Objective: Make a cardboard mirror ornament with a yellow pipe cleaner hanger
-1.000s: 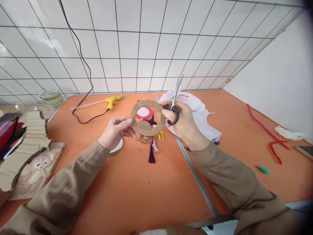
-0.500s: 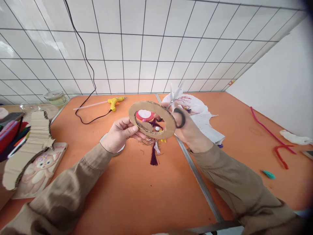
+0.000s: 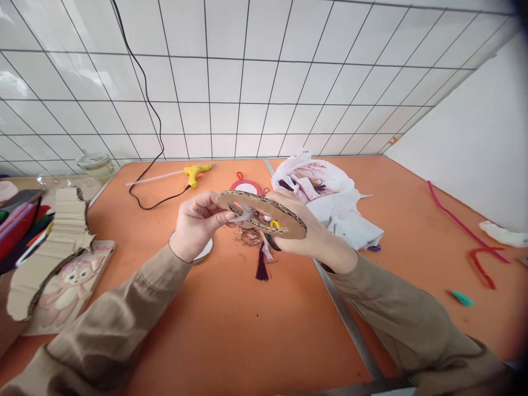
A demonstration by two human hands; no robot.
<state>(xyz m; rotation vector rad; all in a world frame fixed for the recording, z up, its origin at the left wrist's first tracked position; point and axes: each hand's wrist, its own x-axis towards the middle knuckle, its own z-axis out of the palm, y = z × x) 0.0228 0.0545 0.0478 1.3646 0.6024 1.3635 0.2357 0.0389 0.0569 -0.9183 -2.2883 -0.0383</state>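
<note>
A cardboard ring (image 3: 291, 223) is held tilted above the table, its left side pinched by my left hand (image 3: 200, 223). My right hand (image 3: 303, 231) is behind and under the ring's right side, closed on the scissors (image 3: 247, 213). The blades, slightly apart, lie in the ring's opening and point left at the inner edge near my left fingertips. The black handle is mostly hidden by the ring and the hand. Below them lies a dark purple tassel (image 3: 262, 264). Beyond the ring is a red-rimmed white disc (image 3: 246, 187). A round white piece (image 3: 204, 252) lies partly under my left hand.
A yellow glue gun (image 3: 193, 175) with a black cord rests at the back left. A white plastic bag (image 3: 342, 203) sits back right. Torn cardboard (image 3: 70, 225) overlaps a cartoon plaque (image 3: 68, 291) at left. Red pipe cleaners (image 3: 480, 267) lie at right, near a teal piece (image 3: 461, 298).
The scissors have swung from upright above the ring down into its opening, blades pointing left. The ring has tilted flatter, and my right hand has moved behind it.
</note>
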